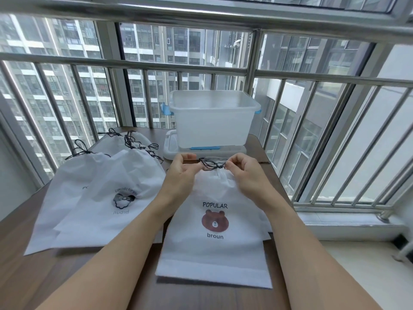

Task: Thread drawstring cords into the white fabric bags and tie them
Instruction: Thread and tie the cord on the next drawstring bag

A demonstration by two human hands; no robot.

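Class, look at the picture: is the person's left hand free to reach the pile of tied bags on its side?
Probably not yet: the left hand pinches the cord of the bear bag. Nothing blocks the way to the tied bags.

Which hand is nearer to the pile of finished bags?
Left. The left hand sits just beside the pile of finished bags; the right hand is farther, across the bear bag.
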